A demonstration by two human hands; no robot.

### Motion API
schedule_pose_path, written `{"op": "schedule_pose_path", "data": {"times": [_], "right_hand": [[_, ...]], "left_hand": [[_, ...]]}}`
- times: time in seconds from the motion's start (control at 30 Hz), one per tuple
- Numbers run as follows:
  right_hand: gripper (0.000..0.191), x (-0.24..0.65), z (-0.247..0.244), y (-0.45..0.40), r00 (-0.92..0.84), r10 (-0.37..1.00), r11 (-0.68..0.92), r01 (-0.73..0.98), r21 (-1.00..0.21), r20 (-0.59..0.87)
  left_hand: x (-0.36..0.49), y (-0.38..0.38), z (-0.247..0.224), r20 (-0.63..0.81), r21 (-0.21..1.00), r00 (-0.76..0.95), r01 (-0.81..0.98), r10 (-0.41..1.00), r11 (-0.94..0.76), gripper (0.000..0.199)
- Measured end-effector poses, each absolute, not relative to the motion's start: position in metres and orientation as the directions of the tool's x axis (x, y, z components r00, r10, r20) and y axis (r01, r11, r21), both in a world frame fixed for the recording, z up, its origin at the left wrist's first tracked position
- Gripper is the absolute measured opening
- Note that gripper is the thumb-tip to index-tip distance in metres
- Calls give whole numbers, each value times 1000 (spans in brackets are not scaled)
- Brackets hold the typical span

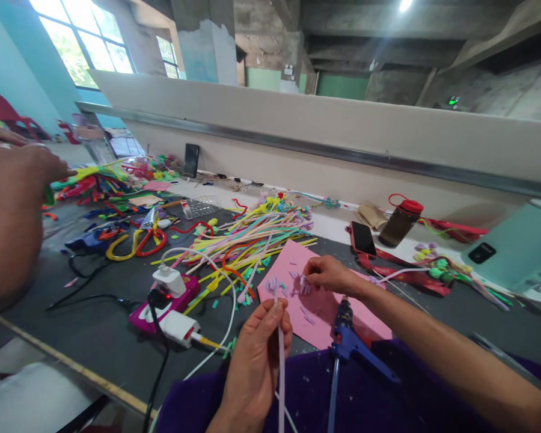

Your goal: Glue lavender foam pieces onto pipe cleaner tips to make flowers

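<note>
My left hand (pixel 264 331) is closed round a pale lilac pipe cleaner (pixel 282 373), held upright with a curled loop head (pixel 274 286) at its top. Over the pink sheet (pixel 293 255), the fingertips of my right hand (pixel 330 273) pinch at a small cluster of short lilac pipe cleaner pieces (pixel 305 285). More cut lilac pieces (pixel 307 317) lie loose on the sheet. A blue hot glue gun (pixel 349 340) rests below my right wrist, its nozzle pointing away from me.
Pipe cleaner stems (pixel 247 234) are heaped beyond the sheet. Scissors (pixel 137 243) and a purple power strip (pixel 187 294) with chargers and cables lie left. A phone (pixel 363 239), a bottle (pixel 401 222) and a teal box (pixel 518 246) stand right. Another person's arm (pixel 13 222) reaches in at left.
</note>
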State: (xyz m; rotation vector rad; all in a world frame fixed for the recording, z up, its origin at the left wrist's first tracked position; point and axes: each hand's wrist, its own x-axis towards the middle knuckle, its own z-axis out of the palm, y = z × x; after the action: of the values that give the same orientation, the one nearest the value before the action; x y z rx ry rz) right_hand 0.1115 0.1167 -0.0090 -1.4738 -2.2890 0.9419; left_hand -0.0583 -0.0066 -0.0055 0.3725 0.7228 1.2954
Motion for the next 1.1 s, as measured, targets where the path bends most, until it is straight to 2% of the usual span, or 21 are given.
{"op": "schedule_pose_path", "data": {"times": [0.13,0.27,0.6,0.87,1.1], "right_hand": [[19,117,-16,108,-422,901,203,606,-770,-95],[18,122,-21,107,-390,917,158,543,-825,-81],[6,127,-16,106,-414,908,199,562,-803,-65],[11,112,-11,101,-503,860,206,503,-839,-90],[12,106,11,71,-537,836,140,404,-904,-110]], "left_hand": [[-57,-5,-7,-272,645,96,-720,957,255,13],[-56,-4,-6,-286,639,101,-721,953,268,14],[-56,-7,-6,-274,652,115,-708,955,273,12],[-55,-6,-6,-283,661,111,-697,953,278,13],[-56,-4,-10,-295,690,108,-663,949,290,17]]}}
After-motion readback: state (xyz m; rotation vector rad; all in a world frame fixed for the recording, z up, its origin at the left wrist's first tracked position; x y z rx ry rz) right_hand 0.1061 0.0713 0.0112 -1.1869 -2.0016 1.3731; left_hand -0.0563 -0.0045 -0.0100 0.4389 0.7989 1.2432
